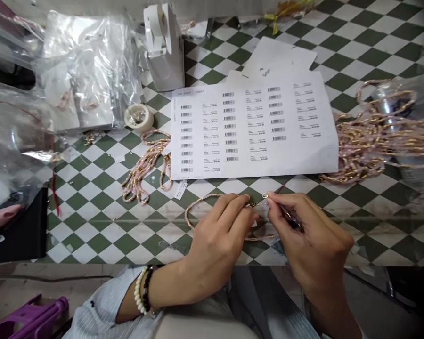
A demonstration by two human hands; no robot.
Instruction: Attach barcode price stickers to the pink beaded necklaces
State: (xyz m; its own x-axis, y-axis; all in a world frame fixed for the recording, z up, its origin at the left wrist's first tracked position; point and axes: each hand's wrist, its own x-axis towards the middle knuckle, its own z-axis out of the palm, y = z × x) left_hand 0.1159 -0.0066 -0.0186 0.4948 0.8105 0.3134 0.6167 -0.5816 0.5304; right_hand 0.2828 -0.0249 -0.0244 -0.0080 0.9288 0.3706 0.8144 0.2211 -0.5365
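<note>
This looks like a small jewellery packing or stockroom bench. Just beyond the hands lies a sheet of barcode price labels on a green-and-white checked tabletop, with piles of pink and gold beaded necklaces to the far right and more to the left. Further left sit clear plastic bags, a tape roll and a white dispenser.

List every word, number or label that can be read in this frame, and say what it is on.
Nothing can be read for certain.
Barcode label sheet: rows of barcodes with print beside them, too small and blurred to quote.
Small tag by the beaded necklaces: print present, unreadable.
White paper behind the sheet: a faint mark, illegible.
</note>
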